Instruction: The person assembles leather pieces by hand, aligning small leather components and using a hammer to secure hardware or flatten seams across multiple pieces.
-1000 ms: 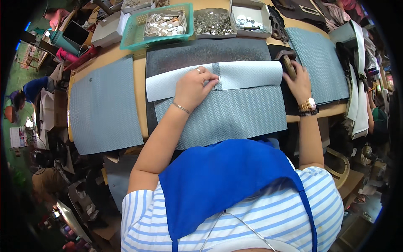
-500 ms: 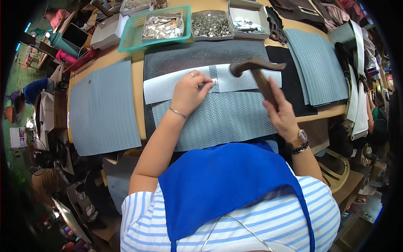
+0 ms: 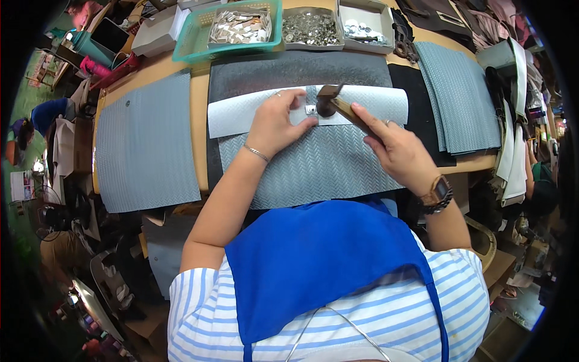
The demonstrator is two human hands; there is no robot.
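Note:
A blue-grey herringbone-textured panel (image 3: 325,166) lies in front of me, its upper edge folded over to show a pale underside (image 3: 368,107). A grey strip crosses the middle of that fold, and a small silver metal fitting (image 3: 311,110) sits on it. My left hand (image 3: 274,123) rests on the fold, thumb and forefinger apart on the fitting's left side, pinching nothing. Wrapped round the wooden handle of a hammer (image 3: 353,114) is my right hand (image 3: 398,149). The hammer's dark head is low over the strip, just right of the fitting; contact cannot be made out.
A dark slab (image 3: 253,72) lies under the work. Beyond it stand a green basket (image 3: 199,53) of small pale pieces, a box of metal parts (image 3: 310,29) and a white box (image 3: 389,36) of discs. Textured panels lie left (image 3: 148,145) and stacked right (image 3: 461,96).
The hammer has come down and leftward from its raised position to beside the fitting. My left finger and thumb have spread apart, off the fitting they were pinching.

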